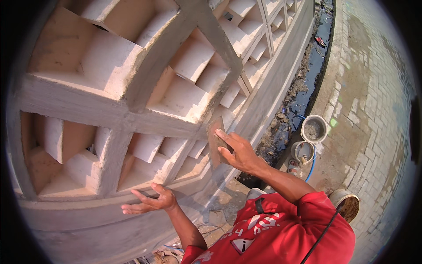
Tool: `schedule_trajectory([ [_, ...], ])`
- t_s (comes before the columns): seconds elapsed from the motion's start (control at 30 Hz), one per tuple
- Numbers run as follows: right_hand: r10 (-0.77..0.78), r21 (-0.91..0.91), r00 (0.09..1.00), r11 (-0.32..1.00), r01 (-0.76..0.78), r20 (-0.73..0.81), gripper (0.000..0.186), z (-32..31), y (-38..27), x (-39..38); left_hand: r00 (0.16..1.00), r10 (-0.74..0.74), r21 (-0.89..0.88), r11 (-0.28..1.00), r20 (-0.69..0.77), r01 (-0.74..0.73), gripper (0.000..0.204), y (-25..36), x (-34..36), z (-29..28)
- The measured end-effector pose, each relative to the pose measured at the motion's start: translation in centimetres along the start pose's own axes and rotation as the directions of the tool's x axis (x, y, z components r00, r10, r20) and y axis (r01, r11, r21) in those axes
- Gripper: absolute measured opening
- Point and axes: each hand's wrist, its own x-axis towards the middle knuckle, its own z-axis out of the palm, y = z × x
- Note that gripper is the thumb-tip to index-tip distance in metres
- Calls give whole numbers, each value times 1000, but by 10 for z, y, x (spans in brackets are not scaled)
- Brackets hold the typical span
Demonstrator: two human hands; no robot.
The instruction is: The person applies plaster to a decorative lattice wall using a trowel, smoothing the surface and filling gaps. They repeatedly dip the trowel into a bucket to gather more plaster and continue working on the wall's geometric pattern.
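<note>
My right hand is closed on a flat brownish plastering trowel, its thin blade lying close against the edge of the grey wall lattice. Its grip is hidden behind my fingers, which press along the near side. Lower and to the left, my left hand is held out with the palm up and the fingers spread, holding nothing. It hovers by the smooth grey ledge below the lattice; whether it touches cannot be told. Pale angled slabs fill the lattice openings.
A ditch with dark water runs along the wall's foot. Beyond it, two buckets and a blue hose stand beside brick paving. Another bucket with brown contents is near my right side.
</note>
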Motion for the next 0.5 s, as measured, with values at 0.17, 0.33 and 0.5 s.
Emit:
schedule_trajectory([
  [0.17,121,183,948,981,-68,-295,55,-42,3,40,1000,-6,-6,1000,7,6,54,-1,-3,-2],
  [0.33,146,267,936,962,-59,-321,56,-29,1,63,1000,-4,-24,1000,2,4,54,2,-1,-1],
  [0.5,175,269,972,955,-128,-159,54,15,-31,23,1000,-5,-18,1000,7,5,54,-1,-2,-1],
])
